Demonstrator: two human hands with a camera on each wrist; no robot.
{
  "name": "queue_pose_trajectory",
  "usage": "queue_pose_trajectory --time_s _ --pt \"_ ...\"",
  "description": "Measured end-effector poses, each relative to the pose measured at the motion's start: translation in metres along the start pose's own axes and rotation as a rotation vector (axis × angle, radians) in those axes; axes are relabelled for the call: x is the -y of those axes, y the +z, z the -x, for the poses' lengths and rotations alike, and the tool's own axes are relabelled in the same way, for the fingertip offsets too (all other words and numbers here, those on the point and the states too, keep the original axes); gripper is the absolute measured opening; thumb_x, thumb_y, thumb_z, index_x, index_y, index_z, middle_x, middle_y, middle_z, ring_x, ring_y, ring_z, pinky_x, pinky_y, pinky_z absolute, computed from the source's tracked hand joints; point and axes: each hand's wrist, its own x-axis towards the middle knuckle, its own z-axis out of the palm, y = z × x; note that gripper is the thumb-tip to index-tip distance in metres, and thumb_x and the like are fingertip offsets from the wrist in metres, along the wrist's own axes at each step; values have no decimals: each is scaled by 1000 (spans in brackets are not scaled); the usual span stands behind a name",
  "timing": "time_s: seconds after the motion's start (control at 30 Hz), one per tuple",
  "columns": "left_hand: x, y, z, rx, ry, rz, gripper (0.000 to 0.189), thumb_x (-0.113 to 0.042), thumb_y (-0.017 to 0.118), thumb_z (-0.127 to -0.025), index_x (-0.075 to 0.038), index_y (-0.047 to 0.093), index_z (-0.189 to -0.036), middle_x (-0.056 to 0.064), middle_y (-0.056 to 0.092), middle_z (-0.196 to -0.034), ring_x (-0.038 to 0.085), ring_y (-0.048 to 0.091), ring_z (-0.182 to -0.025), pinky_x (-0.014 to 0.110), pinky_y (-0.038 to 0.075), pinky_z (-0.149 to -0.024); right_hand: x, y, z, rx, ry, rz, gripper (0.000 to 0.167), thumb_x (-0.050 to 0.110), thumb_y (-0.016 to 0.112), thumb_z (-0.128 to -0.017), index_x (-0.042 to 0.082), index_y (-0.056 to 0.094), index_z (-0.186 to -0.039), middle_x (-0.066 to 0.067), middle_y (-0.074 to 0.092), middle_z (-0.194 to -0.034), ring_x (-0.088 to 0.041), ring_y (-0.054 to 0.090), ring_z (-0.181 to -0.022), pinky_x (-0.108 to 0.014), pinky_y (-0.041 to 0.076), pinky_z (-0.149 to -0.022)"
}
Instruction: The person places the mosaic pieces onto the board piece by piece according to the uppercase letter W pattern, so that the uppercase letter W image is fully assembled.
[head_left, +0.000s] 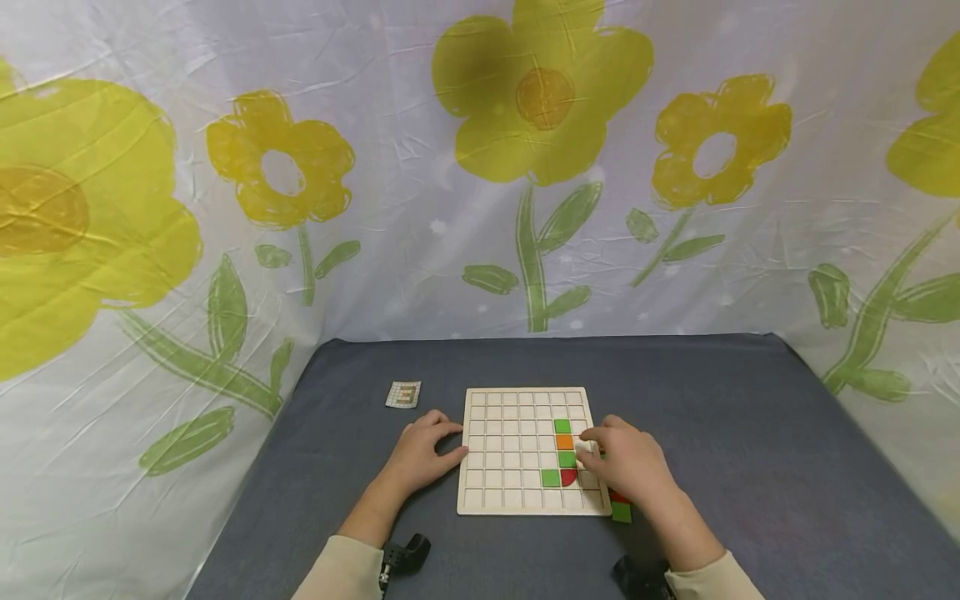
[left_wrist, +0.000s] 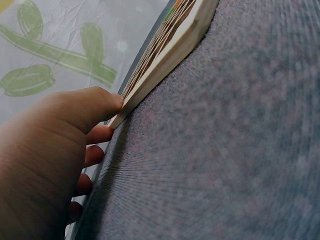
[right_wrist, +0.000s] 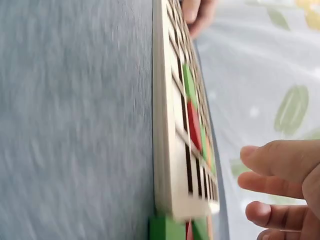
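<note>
A pale wooden grid board (head_left: 495, 501) lies flat on the table. In its right half sit an orange square tile (head_left: 564, 442), a red rounded tile (head_left: 568, 477) and a few green square tiles (head_left: 551, 477). My left hand (head_left: 422, 450) is at the board's left edge; its thumb (left_wrist: 107, 102) touches the rim, with the other fingers loosely bent beside it. Over the board's right side hovers my right hand (head_left: 630, 458). In the right wrist view its thumb and fingers (right_wrist: 265, 185) are apart, with nothing between them.
Against the board's right side lie loose pieces, including a green block (head_left: 621, 511) and a red one, partly hidden by the right hand. A small card (head_left: 403, 394) with a printed grid pattern lies beyond the left hand. Dark grey cloth (head_left: 360, 367) covers the table.
</note>
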Motion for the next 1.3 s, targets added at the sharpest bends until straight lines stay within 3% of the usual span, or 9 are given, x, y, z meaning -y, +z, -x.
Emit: queue_pose_trajectory --time_s 0.23,0.63,1.3 --pt "1 0 0 2 -4 -2 34 -33 80 -91 -14 77 -119 -3 59 -102 15 57 -88 45 44 -85 -28 -4 -3 7 101 -4 30 28 79 -91 9 79 -114 -5 60 -92 -16 50 -65 -35 42 -53" --pt "-1 0 0 8 -24 -5 34 -34 80 -90 -15 77 -118 -2 60 -104 16 58 -90 46 44 -87 -67 -6 -4 24 234 -8 33 21 79 -89 3 76 -116 -11 63 -99 -29 64 -85 -49 54 -71" --pt "-1 0 0 7 -17 2 33 -32 80 -91 -14 77 -119 -2 60 -103 17 58 -90 46 44 -87 -75 0 -7 29 270 19 30 22 78 -89 2 77 -111 -12 67 -98 -32 65 -86 -52 53 -72"
